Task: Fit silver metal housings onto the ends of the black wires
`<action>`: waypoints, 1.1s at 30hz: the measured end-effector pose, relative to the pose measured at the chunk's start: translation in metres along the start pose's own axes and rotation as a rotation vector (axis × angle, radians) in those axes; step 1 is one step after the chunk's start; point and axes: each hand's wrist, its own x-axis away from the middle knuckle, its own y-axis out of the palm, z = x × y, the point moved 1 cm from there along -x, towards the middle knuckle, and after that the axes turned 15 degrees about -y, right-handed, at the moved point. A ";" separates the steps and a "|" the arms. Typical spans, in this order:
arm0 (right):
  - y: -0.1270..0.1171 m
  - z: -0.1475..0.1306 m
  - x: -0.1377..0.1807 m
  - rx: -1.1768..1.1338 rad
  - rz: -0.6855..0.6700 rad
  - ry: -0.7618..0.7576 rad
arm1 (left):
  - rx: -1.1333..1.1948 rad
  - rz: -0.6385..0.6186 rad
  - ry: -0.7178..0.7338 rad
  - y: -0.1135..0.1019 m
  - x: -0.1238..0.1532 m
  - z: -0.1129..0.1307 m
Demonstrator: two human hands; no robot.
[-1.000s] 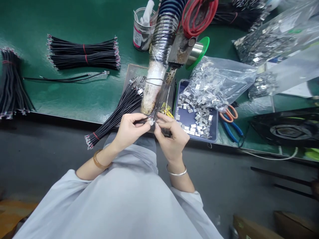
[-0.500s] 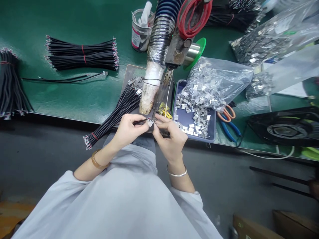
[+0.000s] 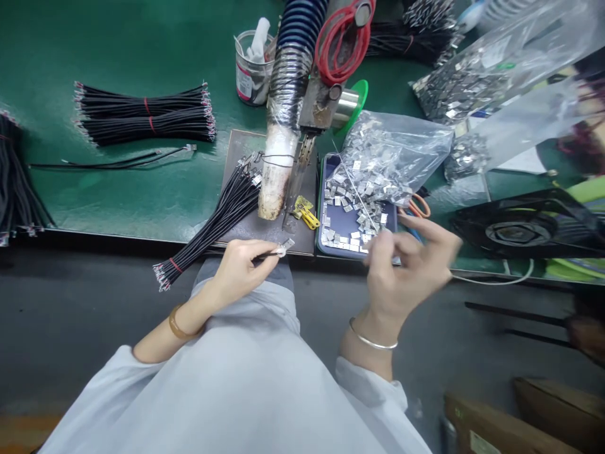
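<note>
From my seat, I have the left hand with its fingers clamped on a black cable, close by the front edge of the bench; a metal connector pokes past the fingertips. I judge the cable light and bendy, the connector stiff, slick and delicate where it joins, so I'd grip just behind it. The right hand blurs near the front right corner of the blue tray; I can't tell whether its fingers are together. A soldering iron crowds the space ahead; open room lies off the front edge, between the hands.
</note>
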 end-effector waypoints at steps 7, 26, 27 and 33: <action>0.027 0.078 -0.025 -0.035 -0.465 0.051 | 0.429 -0.012 -0.241 -0.004 -0.008 -0.001; 0.018 -0.016 0.002 -0.321 -0.231 0.136 | 0.546 -0.079 -0.277 0.005 -0.017 0.000; 0.021 -0.024 0.007 -0.401 -0.219 0.166 | 0.528 -0.063 -0.273 0.006 -0.017 0.000; 0.049 -0.047 0.032 -0.459 -0.148 0.153 | 0.425 -0.045 -0.243 0.006 -0.015 0.001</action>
